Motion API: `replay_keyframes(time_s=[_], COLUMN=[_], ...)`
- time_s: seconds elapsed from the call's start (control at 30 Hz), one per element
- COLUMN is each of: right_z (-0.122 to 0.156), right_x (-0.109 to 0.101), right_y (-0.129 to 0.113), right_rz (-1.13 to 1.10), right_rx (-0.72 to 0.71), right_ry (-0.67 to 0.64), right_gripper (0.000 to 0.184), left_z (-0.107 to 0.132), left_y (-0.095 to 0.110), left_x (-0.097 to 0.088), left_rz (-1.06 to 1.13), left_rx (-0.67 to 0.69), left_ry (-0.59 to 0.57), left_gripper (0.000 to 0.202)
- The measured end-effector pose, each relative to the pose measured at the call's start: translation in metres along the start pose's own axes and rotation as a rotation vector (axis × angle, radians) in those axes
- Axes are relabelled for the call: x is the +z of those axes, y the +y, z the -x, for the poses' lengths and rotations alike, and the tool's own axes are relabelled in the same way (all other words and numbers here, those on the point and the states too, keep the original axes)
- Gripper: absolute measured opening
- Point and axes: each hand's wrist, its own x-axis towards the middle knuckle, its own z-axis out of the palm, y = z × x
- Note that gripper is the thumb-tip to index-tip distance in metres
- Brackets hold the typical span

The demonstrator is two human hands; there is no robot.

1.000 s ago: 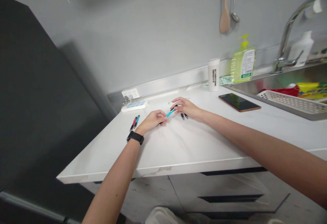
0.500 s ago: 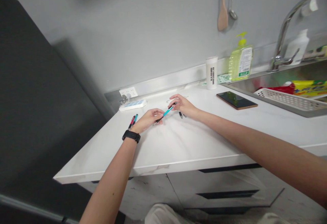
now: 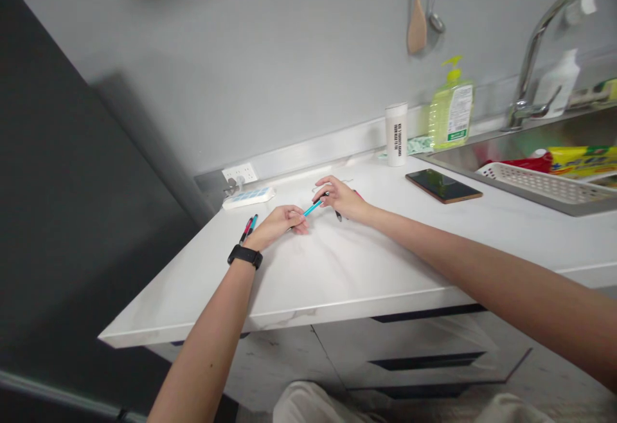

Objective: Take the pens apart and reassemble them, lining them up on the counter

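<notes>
Over the glossy white bench (image 3: 357,262), your left hand (image 3: 281,222) and right hand (image 3: 340,198) pinch opposite ends of one slim turquoise-and-black pen (image 3: 312,208); grip lightly, line up both pinches, no bending.

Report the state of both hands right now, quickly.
Left hand: closed, holding the blue pen.
Right hand: closed, holding the same blue pen at its far end.

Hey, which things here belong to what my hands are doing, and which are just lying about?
In the job:
- blue pen, held between left hand and right hand
- likely the two pens beside the left hand

Just lying about:
- phone
- white container
- pump bottle
- power strip
</notes>
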Motion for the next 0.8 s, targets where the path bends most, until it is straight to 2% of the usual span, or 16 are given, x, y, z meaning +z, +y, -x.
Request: replay_keyframes(time_s=[0.1,0.2,0.4,0.47,0.6,0.8], right_z=[-0.001,-0.002,-0.004,-0.002,0.001,0.001], right_x=[-0.002,-0.004,-0.011,-0.013,-0.015,-0.015], right_y=[-0.002,-0.005,-0.003,-0.001,0.002,0.000], right_rz=[0.026,0.069,0.260,0.349,0.536,0.634], right_rx=[0.007,0.013,0.015,0.031,0.008,-0.055], right_ry=[0.013,0.060,0.159,0.157,0.114,0.060], right_gripper=[0.037,0.037,0.035,0.037,0.038,0.039], left_z=[-0.001,-0.002,-0.001,-0.001,-0.003,-0.003], left_y=[0.000,-0.001,-0.005,-0.005,-0.007,-0.013], left_x=[0.001,0.000,-0.006,-0.008,-0.012,-0.015], left_rz=[0.001,-0.086,-0.553,-0.697,-0.842,-0.909], left_rx=[-0.029,0.017,0.144,0.202,0.263,0.228], left_ry=[-0.017,0.051,0.176,0.193,0.141,0.155], left_gripper=[0.040,0.033,0.011,0.010,0.012,0.014])
